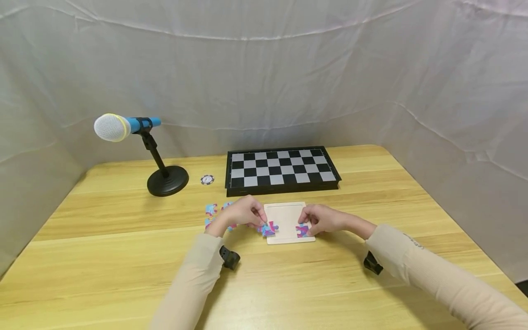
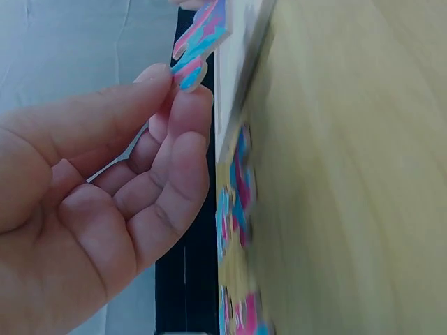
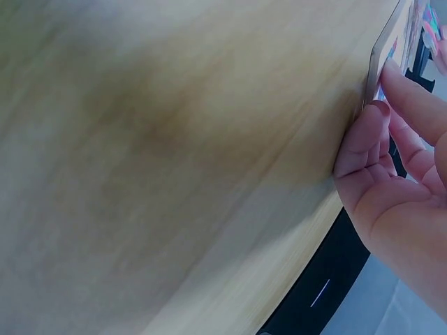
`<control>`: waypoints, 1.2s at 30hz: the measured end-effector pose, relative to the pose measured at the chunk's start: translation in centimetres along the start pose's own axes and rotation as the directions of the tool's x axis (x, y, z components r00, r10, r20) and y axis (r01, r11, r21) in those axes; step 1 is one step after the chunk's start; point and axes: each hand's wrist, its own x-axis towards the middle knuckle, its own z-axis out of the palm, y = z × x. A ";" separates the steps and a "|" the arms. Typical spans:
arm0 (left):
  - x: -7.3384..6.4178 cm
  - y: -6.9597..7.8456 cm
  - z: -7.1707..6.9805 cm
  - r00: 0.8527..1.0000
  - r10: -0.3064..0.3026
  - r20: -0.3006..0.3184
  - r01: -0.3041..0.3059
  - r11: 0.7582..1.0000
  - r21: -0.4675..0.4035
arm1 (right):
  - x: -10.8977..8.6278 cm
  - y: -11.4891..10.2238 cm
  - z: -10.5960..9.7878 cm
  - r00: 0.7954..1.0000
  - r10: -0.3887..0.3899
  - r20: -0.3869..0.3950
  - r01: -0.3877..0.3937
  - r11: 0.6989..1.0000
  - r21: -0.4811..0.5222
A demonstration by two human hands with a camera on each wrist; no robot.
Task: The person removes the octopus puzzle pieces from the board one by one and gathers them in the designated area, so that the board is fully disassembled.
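My left hand (image 1: 246, 211) pinches a pink, blue and purple jigsaw puzzle piece (image 1: 269, 228) between thumb and fingers, over the left edge of a pale wooden puzzle tray (image 1: 284, 211). In the left wrist view the held piece (image 2: 202, 42) is tilted at the fingertips. At the tray's lower right corner, my right hand (image 1: 323, 218) has its thumb and index finger around another puzzle piece (image 1: 302, 230) lying in the tray. The right wrist view shows the curled fingers (image 3: 367, 136) against the tray's edge, the piece mostly hidden.
Several loose puzzle pieces (image 1: 211, 209) lie left of the tray, partly behind the left hand. A black-and-white chessboard (image 1: 283, 168) sits behind it. Farther left are a poker chip (image 1: 207, 179) and a blue microphone (image 1: 134, 124) on a black stand (image 1: 168, 180). Grey cloth (image 1: 264, 82) surrounds the table.
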 end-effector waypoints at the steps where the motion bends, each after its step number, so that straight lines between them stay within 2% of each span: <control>1: -0.2 -0.2 -0.1 1.000 0.000 -0.003 0.000 1.000 -0.003 | 0.0 0.0 0.0 1.000 0.001 -0.001 -0.001 1.000 -0.002; 8: -1.2 -1.2 -0.8 1.000 -0.015 -0.016 0.015 1.000 -0.012 | 0.0 -0.2 0.1 1.000 0.005 0.001 -0.005 1.000 0.004; 15: -2.4 -1.8 -1.7 1.000 -0.002 -0.027 0.001 1.000 -0.022 | 0.0 -0.2 0.1 1.000 -0.015 0.002 0.015 1.000 -0.011; 21: -3.2 -2.4 -2.3 0.999 -0.030 -0.040 0.030 0.999 -0.021 | 0.0 -0.2 0.1 1.000 -0.023 0.001 0.023 1.000 -0.012; 27: -4.1 -3.0 -3.0 1.000 -0.015 -0.016 0.014 0.999 -0.030 | 0.0 0.0 0.1 1.000 -0.026 0.003 0.026 1.000 -0.001; 36: -5.2 -4.0 -3.6 1.000 -0.024 0.001 0.024 0.999 -0.036 | -0.1 -0.2 0.0 1.000 -0.022 0.005 0.022 1.000 -0.004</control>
